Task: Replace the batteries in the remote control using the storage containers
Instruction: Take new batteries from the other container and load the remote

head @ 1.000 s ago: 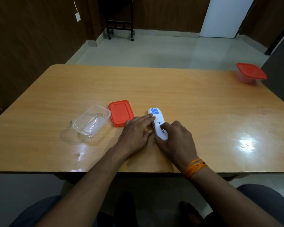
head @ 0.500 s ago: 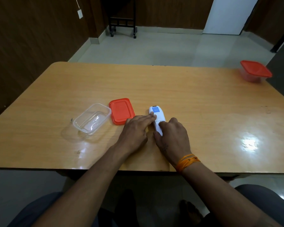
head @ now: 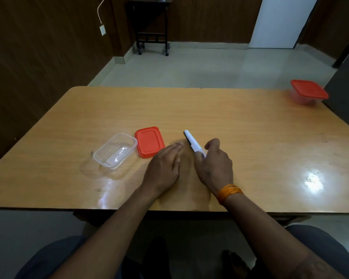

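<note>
Remote (head: 193, 143): formerly flat on the table (head: 250, 137) with its blue-marked face up, now tipped on edge, narrow white side showing, a dark strip along its left edge. Near end held in the right hand (head: 215, 163); far end points away and left.

Right hand: fingers curled round the remote's near end, thumb side toward the left hand; orange thread band (head: 229, 191) on the wrist.

Left hand (head: 165, 164): no longer touching the remote; fingers straight and together, holding nothing, just left of the remote with a gap between them. Whether the palm rests on the table cannot be told.

Tub (head: 115, 151): clear, open, upright, left of centre near the front edge. No contents can be made out.

Lid (head: 149, 141): red, lying flat, just right of the tub, between tub and left hand.

Second tub (head: 308, 92): red lid on, at the far right corner, well apart from the rest.
</note>
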`<control>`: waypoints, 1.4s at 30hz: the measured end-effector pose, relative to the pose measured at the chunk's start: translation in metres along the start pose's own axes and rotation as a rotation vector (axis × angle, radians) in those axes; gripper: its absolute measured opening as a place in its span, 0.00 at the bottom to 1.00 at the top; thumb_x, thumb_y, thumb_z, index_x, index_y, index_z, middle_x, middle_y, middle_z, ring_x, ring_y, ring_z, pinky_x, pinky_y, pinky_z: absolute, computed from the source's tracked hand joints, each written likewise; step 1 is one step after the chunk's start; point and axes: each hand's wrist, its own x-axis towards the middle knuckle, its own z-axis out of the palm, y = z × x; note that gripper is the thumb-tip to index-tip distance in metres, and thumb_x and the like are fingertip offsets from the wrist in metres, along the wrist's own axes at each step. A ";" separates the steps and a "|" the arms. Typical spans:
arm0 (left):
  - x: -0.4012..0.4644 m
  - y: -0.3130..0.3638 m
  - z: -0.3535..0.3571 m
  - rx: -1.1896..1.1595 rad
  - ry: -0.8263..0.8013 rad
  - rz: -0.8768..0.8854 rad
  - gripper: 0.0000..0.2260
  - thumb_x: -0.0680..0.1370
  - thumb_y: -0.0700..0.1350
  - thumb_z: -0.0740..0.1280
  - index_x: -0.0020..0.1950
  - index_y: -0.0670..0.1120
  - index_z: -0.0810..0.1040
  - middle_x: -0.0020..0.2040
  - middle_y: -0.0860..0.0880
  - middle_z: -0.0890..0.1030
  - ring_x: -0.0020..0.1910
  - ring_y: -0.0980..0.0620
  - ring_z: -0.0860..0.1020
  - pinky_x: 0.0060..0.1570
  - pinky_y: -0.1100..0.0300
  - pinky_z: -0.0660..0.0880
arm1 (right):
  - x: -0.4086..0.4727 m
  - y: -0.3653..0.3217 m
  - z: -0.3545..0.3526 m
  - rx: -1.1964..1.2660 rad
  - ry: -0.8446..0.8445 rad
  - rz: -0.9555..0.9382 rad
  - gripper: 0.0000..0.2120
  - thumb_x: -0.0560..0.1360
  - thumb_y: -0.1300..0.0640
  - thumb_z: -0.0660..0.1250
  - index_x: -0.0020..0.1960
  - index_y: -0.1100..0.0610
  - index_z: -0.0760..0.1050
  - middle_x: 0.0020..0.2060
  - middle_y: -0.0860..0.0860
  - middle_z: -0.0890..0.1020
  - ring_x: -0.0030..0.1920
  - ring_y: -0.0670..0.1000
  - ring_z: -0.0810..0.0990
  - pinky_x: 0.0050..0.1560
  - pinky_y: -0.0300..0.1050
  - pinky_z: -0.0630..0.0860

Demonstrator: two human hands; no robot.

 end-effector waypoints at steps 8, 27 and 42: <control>-0.004 0.005 0.003 0.131 -0.098 -0.001 0.18 0.78 0.41 0.65 0.66 0.43 0.83 0.65 0.45 0.84 0.64 0.44 0.79 0.64 0.49 0.75 | 0.016 0.015 -0.011 0.224 -0.118 0.219 0.28 0.75 0.39 0.74 0.58 0.58 0.65 0.48 0.54 0.80 0.46 0.57 0.79 0.45 0.51 0.76; -0.025 0.007 -0.012 0.150 -0.198 0.009 0.22 0.85 0.49 0.62 0.80 0.49 0.69 0.81 0.51 0.67 0.82 0.55 0.60 0.76 0.65 0.53 | 0.016 0.031 -0.001 -0.337 0.056 0.038 0.28 0.75 0.33 0.68 0.55 0.59 0.77 0.51 0.56 0.76 0.54 0.57 0.75 0.39 0.47 0.68; -0.048 -0.010 -0.075 0.019 -0.093 -0.339 0.30 0.81 0.54 0.69 0.81 0.48 0.67 0.79 0.49 0.71 0.78 0.49 0.68 0.73 0.58 0.65 | 0.010 -0.049 0.048 -0.010 -0.101 -0.186 0.25 0.79 0.39 0.67 0.66 0.56 0.77 0.56 0.54 0.82 0.54 0.56 0.82 0.51 0.54 0.81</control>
